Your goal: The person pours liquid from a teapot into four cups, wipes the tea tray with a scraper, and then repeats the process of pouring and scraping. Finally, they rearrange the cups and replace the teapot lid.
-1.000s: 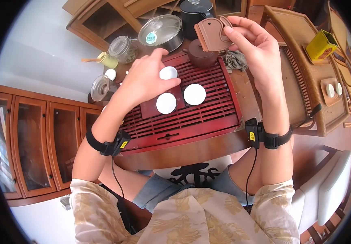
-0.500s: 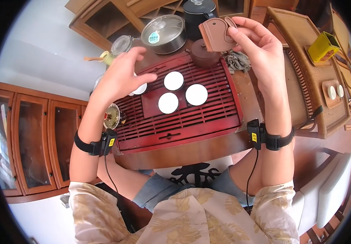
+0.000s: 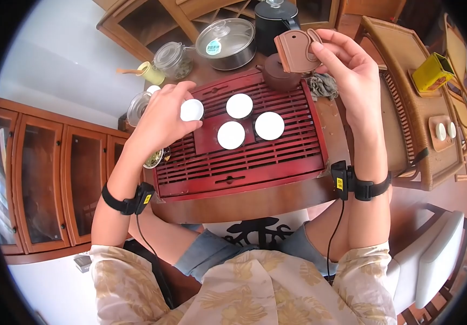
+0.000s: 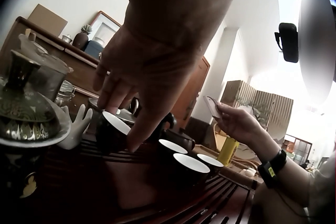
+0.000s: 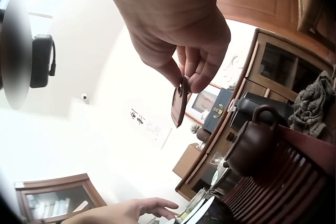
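My left hand (image 3: 166,116) has its thumb and fingers around a dark teacup with a white inside (image 3: 192,110), at the left of the red slatted tea tray (image 3: 233,179). In the left wrist view the thumb lies in front of this teacup (image 4: 111,132), with fingers behind it. Three more teacups (image 3: 231,135) stand grouped to its right. Raised above the tray's far right corner, my right hand (image 3: 350,67) pinches a flat brown teapot-shaped piece (image 3: 298,51) by its looped end. The piece shows nearly edge-on in the right wrist view (image 5: 179,106).
A dark brown teapot (image 3: 279,76) stands at the tray's back right, beside a crumpled cloth (image 3: 323,85). Behind the tray are a lidded pan (image 3: 227,46), a black kettle (image 3: 271,21) and a glass jar (image 3: 173,59). A lidded patterned bowl (image 4: 29,124) is near my left wrist.
My left hand has left the back teacup and moved left to the leftmost teacup, its fingers now around it. The right hand keeps the flat brown piece raised; the view has shifted slightly.
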Demonstrator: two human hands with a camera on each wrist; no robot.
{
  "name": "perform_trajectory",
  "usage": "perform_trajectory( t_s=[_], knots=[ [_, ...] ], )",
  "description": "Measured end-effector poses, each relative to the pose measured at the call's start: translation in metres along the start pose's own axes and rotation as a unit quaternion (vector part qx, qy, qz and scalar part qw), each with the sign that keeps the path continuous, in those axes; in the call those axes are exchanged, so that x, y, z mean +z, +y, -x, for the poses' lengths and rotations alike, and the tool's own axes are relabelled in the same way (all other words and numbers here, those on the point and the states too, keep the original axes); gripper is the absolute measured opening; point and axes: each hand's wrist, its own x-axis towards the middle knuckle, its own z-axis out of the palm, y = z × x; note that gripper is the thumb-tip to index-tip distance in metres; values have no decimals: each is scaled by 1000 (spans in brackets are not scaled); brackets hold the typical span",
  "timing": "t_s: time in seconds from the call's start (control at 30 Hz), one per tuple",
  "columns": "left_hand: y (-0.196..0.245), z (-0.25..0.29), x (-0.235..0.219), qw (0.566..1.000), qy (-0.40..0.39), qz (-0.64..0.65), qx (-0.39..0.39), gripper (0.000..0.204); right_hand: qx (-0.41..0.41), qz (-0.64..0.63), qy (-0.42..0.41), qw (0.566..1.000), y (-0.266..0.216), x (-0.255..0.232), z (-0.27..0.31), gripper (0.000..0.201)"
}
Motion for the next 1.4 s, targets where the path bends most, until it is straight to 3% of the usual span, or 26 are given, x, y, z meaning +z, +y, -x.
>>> perform_trajectory(
  t_s=[0.2,0.23,0.37,0.47,0.57,0.67,0.73,0.8,0.83,0.87,0.97,1.13,1.17,1.27,1.3,1.4],
  knots=[
    [14,34,2,997,-35,38,58,80,0,18,-10,1000,3,-1,-2,38],
    [20,36,0,996,-66,57,28,80,2,22,-10,1000,3,-1,-2,37],
    [12,43,14,995,-65,65,30,85,0,35,-17,999,2,0,1,37],
    [15,54,6,999,-19,34,31,87,-18,65,-30,997,-6,2,4,33],
    [21,71,-10,987,108,102,62,63,-40,120,-40,991,-19,10,8,27],
    [51,99,-39,951,-39,306,-12,39,-88,170,-77,978,-19,26,4,25],
    [63,113,-15,929,-33,353,109,44,-123,256,-128,950,-30,49,1,21],
    [71,120,23,904,-98,348,229,48,-138,311,-175,924,-43,77,-3,21],
    [78,123,45,893,-54,341,288,47,-185,325,-202,905,-41,90,-10,22],
    [85,124,66,877,-10,333,345,47,-169,352,-226,893,-48,106,-11,22],
    [88,122,106,843,22,343,415,28,-186,383,-300,853,-37,140,-25,20],
    [71,136,126,830,116,379,393,20,-184,454,-371,789,2,173,-40,17],
    [65,140,130,831,125,375,391,18,-153,458,-378,790,7,176,-40,16],
    [70,150,140,800,168,408,406,44,-179,477,-392,766,27,179,-47,15],
    [69,154,142,802,139,390,429,27,-188,466,-394,769,29,181,-47,15],
    [77,160,147,795,131,363,469,8,-161,480,-399,764,32,185,-45,14]
  ],
)
